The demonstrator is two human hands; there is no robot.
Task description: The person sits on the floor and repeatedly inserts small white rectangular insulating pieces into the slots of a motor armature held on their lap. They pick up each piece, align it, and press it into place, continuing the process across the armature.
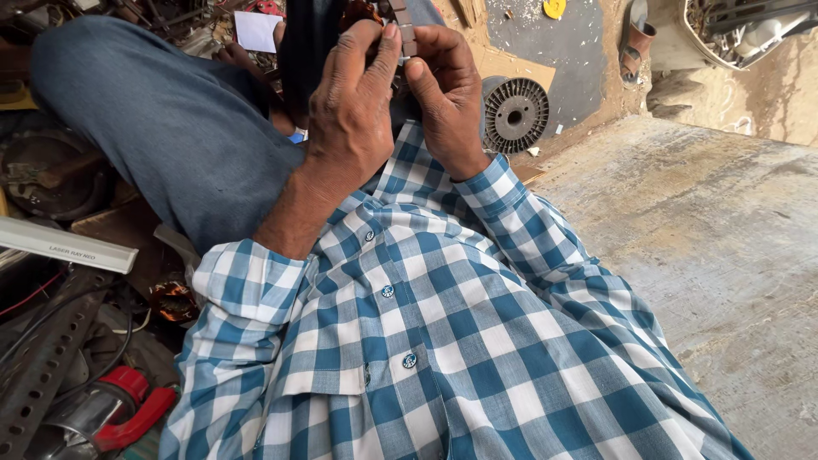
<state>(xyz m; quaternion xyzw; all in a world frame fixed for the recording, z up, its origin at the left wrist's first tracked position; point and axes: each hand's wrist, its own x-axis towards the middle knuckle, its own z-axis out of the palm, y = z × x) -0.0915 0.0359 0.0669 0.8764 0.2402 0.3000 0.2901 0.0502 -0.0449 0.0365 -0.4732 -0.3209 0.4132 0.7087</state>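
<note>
Both hands are raised in front of my checked shirt (443, 324), at the top middle of the head view. My left hand (354, 106) wraps around a dark cylindrical part (305, 47) with copper winding (356, 10) showing above the fingers. My right hand (447, 94) meets it from the right. Thumb and fingers of both hands pinch a small grey ribbed strip (407, 30) against that part. The rest of the part is hidden behind the hands.
My knee in blue trousers (153, 111) fills the upper left. At the left lie a perforated metal angle bar (38, 366), a red-handled tool (128, 409), a copper coil (173, 300) and a long white box (64, 245). A grey finned wheel (515, 113), a sandal (635, 43) and concrete floor (707, 238) are to the right.
</note>
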